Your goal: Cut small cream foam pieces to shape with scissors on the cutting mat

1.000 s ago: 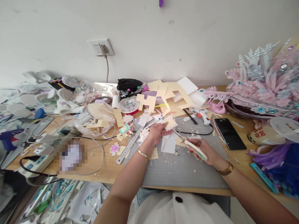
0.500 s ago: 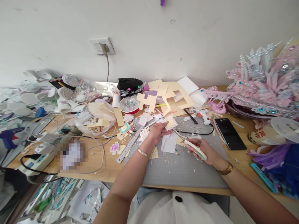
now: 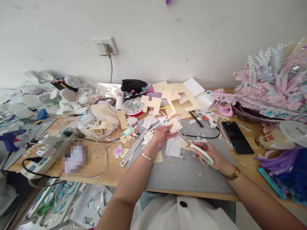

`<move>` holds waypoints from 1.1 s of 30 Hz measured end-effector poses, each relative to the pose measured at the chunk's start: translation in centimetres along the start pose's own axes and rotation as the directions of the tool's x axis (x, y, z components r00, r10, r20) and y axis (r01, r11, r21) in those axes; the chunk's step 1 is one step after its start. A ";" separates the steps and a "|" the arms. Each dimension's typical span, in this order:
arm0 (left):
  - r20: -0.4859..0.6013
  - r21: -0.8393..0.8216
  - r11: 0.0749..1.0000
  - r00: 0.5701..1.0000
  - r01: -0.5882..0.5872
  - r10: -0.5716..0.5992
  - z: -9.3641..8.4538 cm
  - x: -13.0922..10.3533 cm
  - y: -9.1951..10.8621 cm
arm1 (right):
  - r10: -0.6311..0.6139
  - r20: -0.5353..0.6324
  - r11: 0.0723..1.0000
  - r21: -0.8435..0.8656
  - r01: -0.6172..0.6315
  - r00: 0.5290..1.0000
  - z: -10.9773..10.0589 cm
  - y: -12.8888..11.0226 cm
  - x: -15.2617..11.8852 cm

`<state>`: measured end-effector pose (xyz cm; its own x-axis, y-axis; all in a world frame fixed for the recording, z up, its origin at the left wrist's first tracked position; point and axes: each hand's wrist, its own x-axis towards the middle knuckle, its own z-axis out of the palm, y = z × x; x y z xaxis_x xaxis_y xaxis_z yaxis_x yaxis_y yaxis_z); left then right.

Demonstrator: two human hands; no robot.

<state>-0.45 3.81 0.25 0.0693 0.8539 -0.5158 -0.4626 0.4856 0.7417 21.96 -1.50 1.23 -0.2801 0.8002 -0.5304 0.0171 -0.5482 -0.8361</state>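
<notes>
My left hand [image 3: 162,134] pinches a small cream patterned sheet [image 3: 176,125] with a white backing, above the grey cutting mat [image 3: 187,179]. Around the handles of white-handled scissors [image 3: 202,154] my right hand [image 3: 208,153] is closed. The blades point up and left, their tips at the lower edge of the sheet; whether they touch it I cannot tell. Beneath the hands lie a white paper piece [image 3: 173,146], cream cut pieces and small scraps. A steel ruler [image 3: 133,148] rests left of my left forearm.
Behind the hands lie cream card offcuts [image 3: 152,104] and a black pen [image 3: 195,119]. To the right are a phone [image 3: 237,137], a cup [image 3: 268,140] and pink decorations [image 3: 275,92]. Cables and a power strip [image 3: 38,166] lie left, with a blue glue gun [image 3: 10,140].
Both hands hold the same things in nearly the same places. The scissors and right hand have shifted very slightly to the right.
</notes>
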 end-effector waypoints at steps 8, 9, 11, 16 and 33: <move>0.040 -0.036 0.999 0.999 0.002 -0.001 -0.3 0.2 0.2 | -0.007 0.021 0.999 0.031 0.006 1.000 -0.3 0.0 -0.3; 0.044 -0.035 0.999 0.999 0.003 -0.001 -0.4 0.2 0.2 | -0.006 0.025 0.999 0.038 0.005 1.000 -0.3 -0.1 -0.4; 0.056 -0.029 1.000 0.998 0.001 0.001 -0.5 0.2 0.1 | 0.002 0.027 0.999 0.038 -0.003 1.000 -0.4 -0.1 -0.4; 0.069 -0.012 1.000 0.998 -0.004 0.005 -0.5 0.2 0.1 | 0.013 0.012 1.000 0.022 -0.013 1.000 0.0 -0.2 -0.4; 0.057 -0.018 1.000 0.998 0.000 0.001 -0.2 -0.1 0.3 | 0.027 -0.045 0.999 0.029 -0.025 0.999 0.0 0.7 0.6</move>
<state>-0.75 3.90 0.46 0.1192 0.8639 -0.4893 -0.4784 0.4819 0.7341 21.76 -1.39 0.27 -0.2358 0.7954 -0.5583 -0.0035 -0.5752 -0.8180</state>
